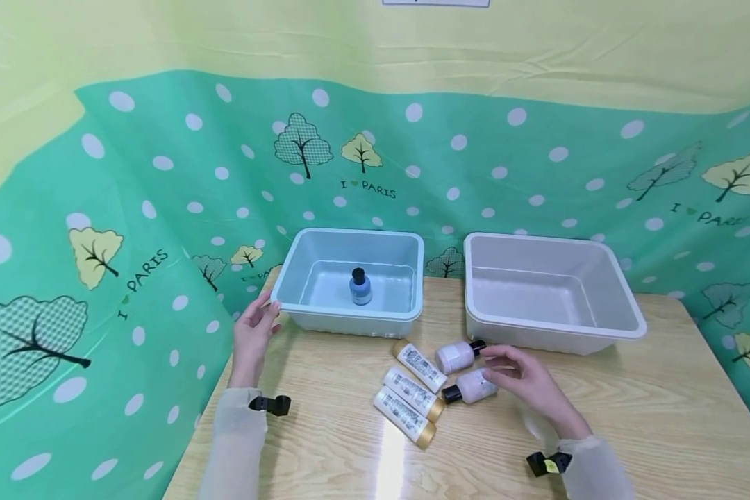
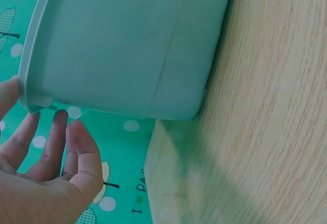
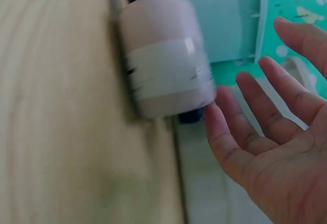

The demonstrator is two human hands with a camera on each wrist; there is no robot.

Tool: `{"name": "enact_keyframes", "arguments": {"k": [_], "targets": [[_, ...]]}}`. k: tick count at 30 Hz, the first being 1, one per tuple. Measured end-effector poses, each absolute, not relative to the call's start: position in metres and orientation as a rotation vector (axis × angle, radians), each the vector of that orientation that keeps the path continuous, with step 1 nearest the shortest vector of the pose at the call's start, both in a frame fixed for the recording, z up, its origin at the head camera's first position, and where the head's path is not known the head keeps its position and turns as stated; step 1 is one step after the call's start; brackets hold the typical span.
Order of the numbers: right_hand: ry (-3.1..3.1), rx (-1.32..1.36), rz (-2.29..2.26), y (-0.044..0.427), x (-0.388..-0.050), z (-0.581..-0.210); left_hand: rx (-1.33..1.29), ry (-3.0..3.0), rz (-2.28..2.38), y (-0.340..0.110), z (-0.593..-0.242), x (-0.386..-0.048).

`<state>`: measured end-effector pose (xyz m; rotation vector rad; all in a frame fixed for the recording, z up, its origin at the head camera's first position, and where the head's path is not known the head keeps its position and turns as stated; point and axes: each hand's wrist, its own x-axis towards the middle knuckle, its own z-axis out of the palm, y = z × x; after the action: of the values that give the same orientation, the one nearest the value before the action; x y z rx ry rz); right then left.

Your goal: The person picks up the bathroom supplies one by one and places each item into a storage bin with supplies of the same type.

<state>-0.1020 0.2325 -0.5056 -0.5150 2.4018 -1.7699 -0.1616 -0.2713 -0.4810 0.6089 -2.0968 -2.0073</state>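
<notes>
My left hand (image 1: 253,340) holds the front left corner of a light blue plastic bin (image 1: 340,312), thumb at the rim (image 2: 24,83) and index fingertip just under it. Inside the bin stands a small blue bottle (image 1: 361,289) with a black cap. My right hand (image 1: 530,385) hovers over the table, fingers spread and slightly bent. Nearest to it lie two pale pink bottles with black caps, the rear bottle (image 1: 455,357) and the front bottle (image 1: 476,387). The right wrist view shows one pink bottle (image 3: 166,55) beside the fingertips; contact is hard to tell.
Three white tubes with gold caps, including a front tube (image 1: 401,411), lie left of the pink bottles. A pale grey bin (image 1: 556,326) stands at the back right of the wooden table (image 1: 325,417). Behind hangs a green patterned cloth (image 1: 375,139).
</notes>
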Motion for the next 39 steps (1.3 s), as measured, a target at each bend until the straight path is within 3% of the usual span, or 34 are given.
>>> {"name": "enact_keyframes", "arguments": {"k": [8, 29, 39], "targets": [[2.426, -0.402, -1.727, 0.240, -0.098, -0.523, 0.595, -2.089, -2.028, -0.271, -0.480, -0.160], [2.180, -0.571, -1.684, 0.257, -0.108, -0.540, 0.590, -2.096, -2.025, -0.270, -0.480, -0.160], [2.156, -0.490, -1.666, 0.258, -0.108, -0.542, 0.606, -2.101, -2.014, -0.271, -0.482, -0.161]]}}
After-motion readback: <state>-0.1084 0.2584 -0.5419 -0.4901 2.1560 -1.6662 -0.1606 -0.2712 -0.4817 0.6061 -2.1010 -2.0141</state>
